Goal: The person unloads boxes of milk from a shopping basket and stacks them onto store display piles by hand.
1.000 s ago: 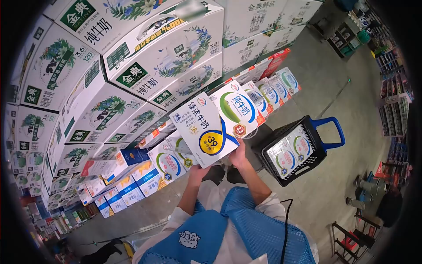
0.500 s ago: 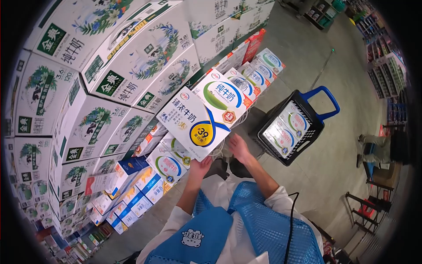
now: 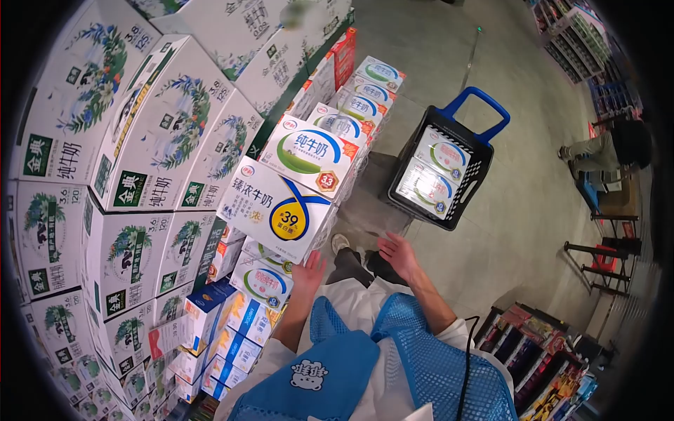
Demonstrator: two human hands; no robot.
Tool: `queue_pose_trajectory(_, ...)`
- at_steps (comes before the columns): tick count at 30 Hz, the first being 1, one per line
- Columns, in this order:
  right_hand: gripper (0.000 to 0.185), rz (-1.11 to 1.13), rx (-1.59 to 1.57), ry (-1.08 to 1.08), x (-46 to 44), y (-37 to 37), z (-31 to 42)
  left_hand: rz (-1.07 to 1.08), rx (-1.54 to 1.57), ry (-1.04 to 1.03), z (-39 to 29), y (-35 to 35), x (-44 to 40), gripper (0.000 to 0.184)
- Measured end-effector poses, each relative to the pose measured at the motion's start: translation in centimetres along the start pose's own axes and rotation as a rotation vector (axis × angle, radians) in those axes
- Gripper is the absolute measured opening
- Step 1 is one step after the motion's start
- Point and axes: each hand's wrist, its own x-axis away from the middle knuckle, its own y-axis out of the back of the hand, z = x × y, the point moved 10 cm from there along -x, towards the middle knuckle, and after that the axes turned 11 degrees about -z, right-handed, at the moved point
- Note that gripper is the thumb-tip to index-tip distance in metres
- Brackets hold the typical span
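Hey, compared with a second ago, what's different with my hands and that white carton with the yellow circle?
Your right hand has let go of the carton and drawn back, fingers open. Your left hand has opened too, close to the carton's lower edge; contact is unclear. The camera view has shifted. Unchanged: the milk packs in the basket.

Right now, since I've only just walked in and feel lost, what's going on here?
A person's left hand is open at the lower corner of the white milk carton marked 39; whether they touch is unclear. The right hand is open and empty above the floor. That carton sits beside the milk carton marked 3.3. The black shopping basket holds two milk packs.
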Motion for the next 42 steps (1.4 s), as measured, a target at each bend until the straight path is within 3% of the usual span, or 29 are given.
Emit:
queue_pose_trajectory(8,0.056,0.072,0.047,0.111,1.5,-2.9,2.0,0.045,-0.086,0.057,0.4,-0.4,1.2,0.031)
queue_pose_trajectory(9,0.056,0.075,0.075,0.112,1.8,-2.5,2.3,0.044,-0.084,0.055,0.8,-0.7,1.1,0.031)
queue_pose_trajectory(11,0.055,0.080,0.105,0.117,2.8,-1.2,3.2,-0.177,0.189,0.040,1.5,0.8,0.2,0.032)
queue_pose_trajectory(15,0.052,0.083,0.096,0.232,4.9,3.3,6.8,-0.129,0.055,0.117,6.8,2.2,-2.9,0.029)
queue_pose_trajectory(17,0.050,0.054,0.087,0.276,6.0,6.7,7.9,0.250,-0.160,0.098,11.7,-1.4,-0.4,0.026)
queue_pose_trajectory(18,0.047,0.025,0.151,0.363,6.8,8.2,8.9,0.255,-0.169,0.100,13.8,-2.2,1.1,0.026)
queue_pose_trajectory(20,0.045,-0.010,0.202,0.453,7.7,11.3,9.9,0.464,-0.697,-0.192,17.2,-6.5,6.2,0.026)
queue_pose_trajectory(21,0.044,-0.026,0.264,0.525,8.2,12.8,10.5,0.470,-0.709,-0.194,18.8,-7.6,7.5,0.026)
queue_pose_trajectory(23,0.043,-0.044,0.318,0.599,9.1,15.4,11.1,0.597,-1.173,-0.462,22.1,-10.4,9.9,0.026)
queue_pose_trajectory(26,0.042,-0.091,0.413,0.627,10.1,18.9,11.0,0.724,-1.265,-0.443,26.6,-11.7,11.4,0.028)
queue_pose_trajectory(28,0.040,-0.210,0.386,0.835,10.7,21.3,11.7,0.756,-1.306,-0.473,28.4,-11.9,11.2,0.028)
queue_pose_trajectory(29,0.040,-0.207,0.383,0.832,10.2,22.1,11.4,0.789,-1.343,-0.502,29.2,-11.9,11.2,0.029)
queue_pose_trajectory(31,0.042,-0.390,0.617,1.066,11.3,23.1,12.3,0.798,-1.381,-0.569,29.8,-12.0,11.5,0.028)
queue_pose_trajectory(32,0.042,-0.385,0.611,1.055,11.2,23.5,11.7,0.813,-1.417,-0.633,29.9,-11.9,11.9,0.027)
queue_pose_trajectory(34,0.043,-0.214,0.249,0.733,10.2,23.9,10.5,0.804,-1.455,-0.676,30.0,-11.9,12.1,0.028)
queue_pose_trajectory(38,0.049,-0.282,0.306,0.747,11.3,23.3,11.3,0.856,-1.482,-0.855,29.5,-12.6,11.8,0.030)
queue_pose_trajectory(42,0.060,-0.232,0.340,0.706,11.2,21.3,12.1,0.783,-1.378,-0.727,28.8,-14.3,12.3,0.034)
